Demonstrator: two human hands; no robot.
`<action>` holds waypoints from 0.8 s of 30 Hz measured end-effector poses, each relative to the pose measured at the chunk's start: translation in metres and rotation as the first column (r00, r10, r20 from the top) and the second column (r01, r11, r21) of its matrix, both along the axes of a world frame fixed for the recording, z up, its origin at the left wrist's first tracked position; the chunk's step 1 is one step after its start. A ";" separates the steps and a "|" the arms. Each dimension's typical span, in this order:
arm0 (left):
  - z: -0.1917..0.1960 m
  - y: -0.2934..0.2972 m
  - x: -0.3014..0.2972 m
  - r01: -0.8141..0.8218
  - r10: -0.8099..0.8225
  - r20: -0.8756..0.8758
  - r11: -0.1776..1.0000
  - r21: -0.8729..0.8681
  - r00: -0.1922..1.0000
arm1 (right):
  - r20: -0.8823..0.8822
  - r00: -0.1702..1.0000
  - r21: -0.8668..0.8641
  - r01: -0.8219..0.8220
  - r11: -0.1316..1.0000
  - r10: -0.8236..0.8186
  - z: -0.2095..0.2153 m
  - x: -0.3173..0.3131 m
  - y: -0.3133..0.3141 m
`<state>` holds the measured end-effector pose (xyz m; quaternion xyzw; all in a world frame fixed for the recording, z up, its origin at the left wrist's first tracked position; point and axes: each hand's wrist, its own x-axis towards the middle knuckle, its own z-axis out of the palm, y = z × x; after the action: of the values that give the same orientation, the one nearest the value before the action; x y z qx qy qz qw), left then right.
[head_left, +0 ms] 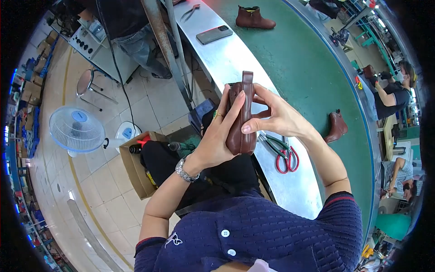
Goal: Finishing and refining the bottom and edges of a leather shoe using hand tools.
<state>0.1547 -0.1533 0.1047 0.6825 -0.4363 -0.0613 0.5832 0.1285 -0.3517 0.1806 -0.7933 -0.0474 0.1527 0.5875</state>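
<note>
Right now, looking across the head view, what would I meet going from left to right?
Fan, box, watch, held boot, scissors, lower standing boot.

Left hand (213,145) and right hand (283,115) around brown boot (236,137), red-handled scissors (289,158) nearby

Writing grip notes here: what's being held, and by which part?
A brown boot, held by its sides: the left hand on one, the right hand on the other.
</note>
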 end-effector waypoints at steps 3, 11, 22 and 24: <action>0.001 0.000 0.008 -0.011 0.010 0.026 1.000 0.003 1.000 | 0.049 0.998 -0.078 -0.024 0.997 0.028 -0.003 0.009 -0.002; -0.007 0.017 0.029 0.014 -0.014 -0.067 1.000 0.006 0.998 | 0.218 0.953 0.021 0.211 0.977 -0.210 -0.028 0.017 0.029; -0.013 0.015 0.036 -0.027 0.029 -0.128 1.000 0.012 0.991 | 0.135 0.908 0.390 0.318 0.864 -0.395 -0.062 0.001 0.026; -0.013 0.013 0.036 -0.047 0.048 -0.019 0.997 0.061 0.999 | 0.307 0.907 0.288 0.201 0.936 -0.289 -0.060 -0.008 0.023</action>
<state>0.1912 -0.1400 0.0922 0.7092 -0.4121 -0.0675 0.5680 0.1200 -0.3291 0.1209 -0.7269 -0.0672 -0.0711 0.6797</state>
